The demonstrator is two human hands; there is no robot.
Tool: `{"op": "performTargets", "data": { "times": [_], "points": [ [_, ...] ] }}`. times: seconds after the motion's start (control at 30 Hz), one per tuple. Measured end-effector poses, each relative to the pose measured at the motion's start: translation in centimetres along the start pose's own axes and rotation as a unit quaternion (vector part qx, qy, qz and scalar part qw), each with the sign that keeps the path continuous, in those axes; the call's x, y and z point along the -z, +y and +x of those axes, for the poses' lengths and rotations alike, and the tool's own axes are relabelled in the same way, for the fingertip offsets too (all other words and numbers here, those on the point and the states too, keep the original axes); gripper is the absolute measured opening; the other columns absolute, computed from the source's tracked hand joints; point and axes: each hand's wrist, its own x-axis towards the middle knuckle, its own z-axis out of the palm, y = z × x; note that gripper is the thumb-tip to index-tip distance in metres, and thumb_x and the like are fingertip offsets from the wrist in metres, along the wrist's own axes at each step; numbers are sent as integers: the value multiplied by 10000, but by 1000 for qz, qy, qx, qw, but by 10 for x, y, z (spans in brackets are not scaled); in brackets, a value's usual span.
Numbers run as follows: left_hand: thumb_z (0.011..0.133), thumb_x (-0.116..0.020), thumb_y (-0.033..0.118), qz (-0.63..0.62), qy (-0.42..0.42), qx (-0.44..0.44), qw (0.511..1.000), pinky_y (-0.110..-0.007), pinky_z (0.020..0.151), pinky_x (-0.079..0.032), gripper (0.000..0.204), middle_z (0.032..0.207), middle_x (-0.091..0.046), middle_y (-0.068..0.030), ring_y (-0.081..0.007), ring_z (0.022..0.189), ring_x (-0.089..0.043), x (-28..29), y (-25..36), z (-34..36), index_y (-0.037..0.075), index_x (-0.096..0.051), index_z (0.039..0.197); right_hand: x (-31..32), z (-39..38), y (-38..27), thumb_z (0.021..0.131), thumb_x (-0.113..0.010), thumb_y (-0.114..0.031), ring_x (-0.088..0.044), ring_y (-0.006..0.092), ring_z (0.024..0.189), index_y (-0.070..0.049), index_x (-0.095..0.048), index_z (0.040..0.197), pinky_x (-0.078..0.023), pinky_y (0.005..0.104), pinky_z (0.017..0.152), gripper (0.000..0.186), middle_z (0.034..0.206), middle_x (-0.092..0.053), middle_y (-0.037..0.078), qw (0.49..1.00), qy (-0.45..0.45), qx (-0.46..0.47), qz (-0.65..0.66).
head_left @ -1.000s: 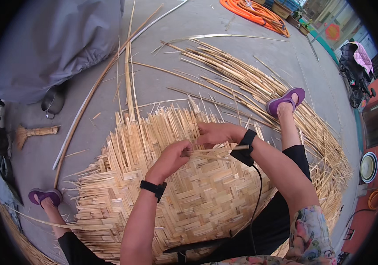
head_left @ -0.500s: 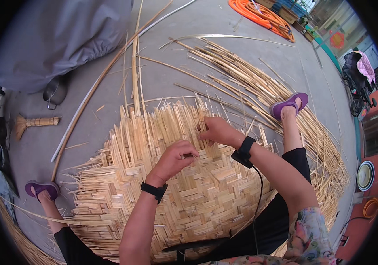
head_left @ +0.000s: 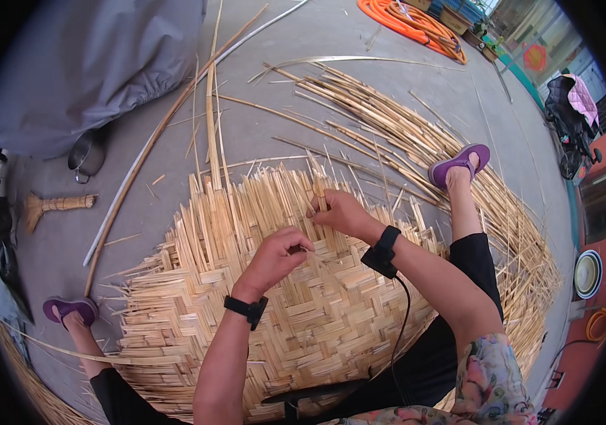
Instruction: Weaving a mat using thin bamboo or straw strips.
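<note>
Right hand (head_left: 345, 214) has drawn its fingers in since 1.0 s ago: we record thumb and fingers pinching upright strip ends (head_left: 320, 185), upper centre of the frame. Left hand (head_left: 274, 261), just left of centre, is curled; we cannot tell whether it grips anything. Both sit over our woven mat (head_left: 274, 319), centre to lower centre. Loose stalks (head_left: 388, 113) lie upper right, 1 purple sandal (head_left: 451, 171) on them.
</note>
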Motion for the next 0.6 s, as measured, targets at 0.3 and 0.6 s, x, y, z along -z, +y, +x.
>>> {"op": "performTargets", "data": {
  "times": [0.3,0.6],
  "points": [
    [867,-741,65,-177,240,11,954,-272,787,-500,317,1101,-649,-63,-115,906,-602,-10,-8,52,-8,-611,1146,-2,-9,6,858,-767,-180,-591,127,658,-32,-731,973,-479,295,634,191,746,-685,74,993,7,-17,115],
    [843,-743,-3,-173,206,95,958,-228,599,-504,190,812,-687,-61,-87,663,-611,-5,-12,78,15,-587,950,-7,-3,7,853,-742,-283,-614,245,616,-10,-683,876,-483,369,601,280,688,-646,138,997,62,-5,35]
  ]
}}
